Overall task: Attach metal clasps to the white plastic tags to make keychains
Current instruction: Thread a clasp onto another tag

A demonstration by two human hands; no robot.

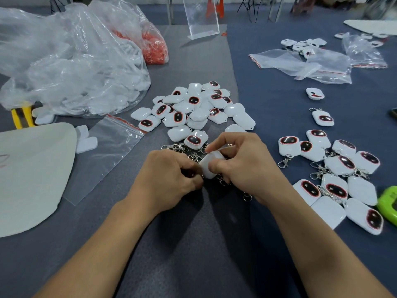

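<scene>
White tag [211, 157] — pinched by right hand [242, 166] | left hand [169, 175] curled at its edge, hold unclear

Two hands (left [169, 176], right [242, 162]), one held tag [210, 166], some twenty heaped tags [194, 100], one clear stand [202, 20]
</scene>
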